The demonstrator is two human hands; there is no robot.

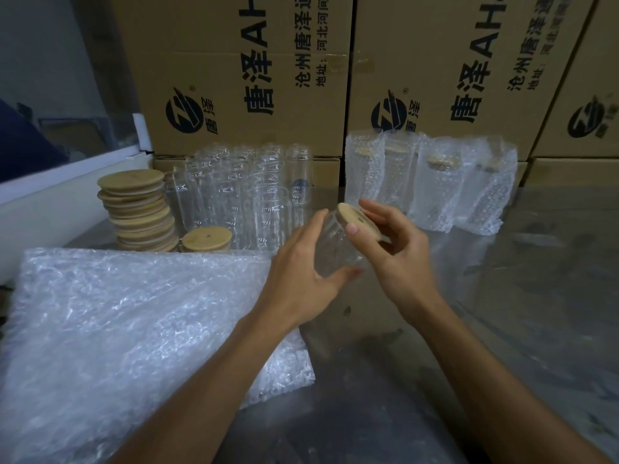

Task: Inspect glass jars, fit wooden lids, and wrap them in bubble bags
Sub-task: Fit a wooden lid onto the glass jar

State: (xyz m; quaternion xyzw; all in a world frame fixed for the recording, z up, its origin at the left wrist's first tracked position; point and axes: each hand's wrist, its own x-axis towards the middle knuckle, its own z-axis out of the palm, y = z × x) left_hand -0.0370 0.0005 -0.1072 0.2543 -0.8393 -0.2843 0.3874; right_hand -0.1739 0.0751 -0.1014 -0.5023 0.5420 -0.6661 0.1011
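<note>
Steel table (pixel 502 296) — four wrapped jars (pixel 432 185), two hands (pixel 348 262), one jar (pixel 338 246).

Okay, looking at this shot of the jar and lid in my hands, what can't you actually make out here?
Head view only:
- Whether the wooden lid is fully seated on the glass jar: the right hand and left hand cover the rim.
- How many bare jars stand at the back: clear glass overlaps.
- Whether the rightmost wrapped jars have lids: bubble wrap blurs them.
- Extent of the bubble bag stack: cut off at the left edge.
</note>
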